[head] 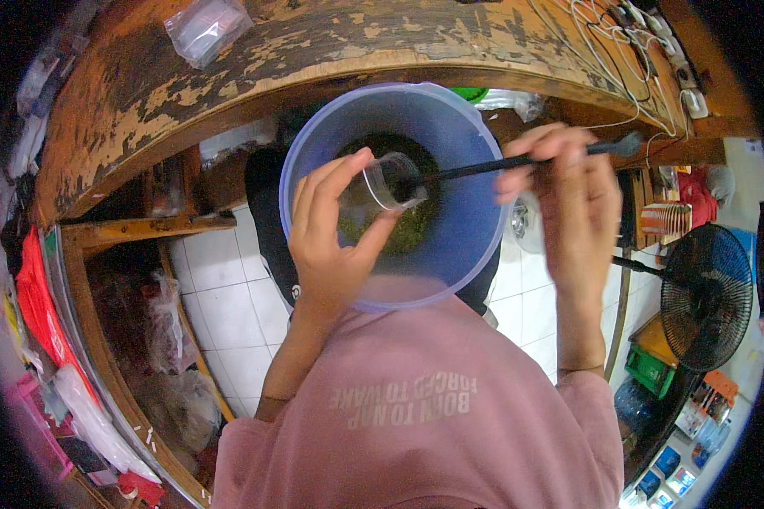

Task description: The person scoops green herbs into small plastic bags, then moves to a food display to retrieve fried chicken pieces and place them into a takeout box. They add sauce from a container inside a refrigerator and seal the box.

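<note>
My left hand [331, 235] grips a small clear plastic cup [378, 186], tilted on its side above a bluish-purple plastic bucket [458, 248]. Between the fingers of my right hand [570, 178] is a slim black brush-like stick [477, 168]. Its dark tip sits at the cup, apparently inside it, while the blurred other end sticks out past my fingers to the right. The bucket rests at my lap, between my legs. At its bottom lies a dark greenish-brown mass [407, 238], partly hidden by the cup and my left hand; what it is I cannot tell.
Beyond the bucket runs a worn wooden table [331, 44] bearing a clear plastic packet [207, 30] and tangled white cables [617, 51]. A black fan [707, 296] stands at right. Wooden shelving [146, 232] with plastic bags is at left, above white floor tiles [229, 305].
</note>
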Motion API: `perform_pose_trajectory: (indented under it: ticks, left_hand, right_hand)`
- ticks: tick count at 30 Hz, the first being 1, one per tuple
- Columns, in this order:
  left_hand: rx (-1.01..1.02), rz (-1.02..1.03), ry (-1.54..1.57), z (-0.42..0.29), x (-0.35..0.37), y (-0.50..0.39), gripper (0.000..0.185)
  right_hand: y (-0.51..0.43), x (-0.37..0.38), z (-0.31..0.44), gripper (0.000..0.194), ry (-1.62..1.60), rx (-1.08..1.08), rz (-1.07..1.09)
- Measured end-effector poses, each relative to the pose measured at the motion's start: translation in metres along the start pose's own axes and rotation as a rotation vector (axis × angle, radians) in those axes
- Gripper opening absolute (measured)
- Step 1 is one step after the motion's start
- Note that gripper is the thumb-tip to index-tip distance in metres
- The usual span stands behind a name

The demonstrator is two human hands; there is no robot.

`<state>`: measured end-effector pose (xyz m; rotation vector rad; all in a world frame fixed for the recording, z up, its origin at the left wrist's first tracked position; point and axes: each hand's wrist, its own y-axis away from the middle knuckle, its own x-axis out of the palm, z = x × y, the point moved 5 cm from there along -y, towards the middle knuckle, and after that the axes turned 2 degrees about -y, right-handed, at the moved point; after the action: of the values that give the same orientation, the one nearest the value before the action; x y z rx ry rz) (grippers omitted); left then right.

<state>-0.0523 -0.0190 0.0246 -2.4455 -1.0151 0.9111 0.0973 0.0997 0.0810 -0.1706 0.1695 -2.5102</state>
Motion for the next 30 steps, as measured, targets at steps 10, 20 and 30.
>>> perform_pose_trajectory:
  ticks: [10, 20, 30]
  left_hand:
    - [-0.572, 0.192, 0.65, 0.045, 0.01, 0.015, 0.029]
    - [-0.571, 0.083, 0.729, 0.029, 0.002, 0.012, 0.013]
    - [-0.548, 0.09, 0.711, 0.021, 0.004, 0.014, 0.009]
  right_hand:
    - [0.011, -0.021, -0.008, 0.025, -0.126, -0.307, 0.075]
    - [0.011, 0.023, -0.057, 0.032, 0.221, 0.015, 0.264]
    - [0.011, 0.017, -0.058, 0.004, 0.106, 0.003, 0.165]
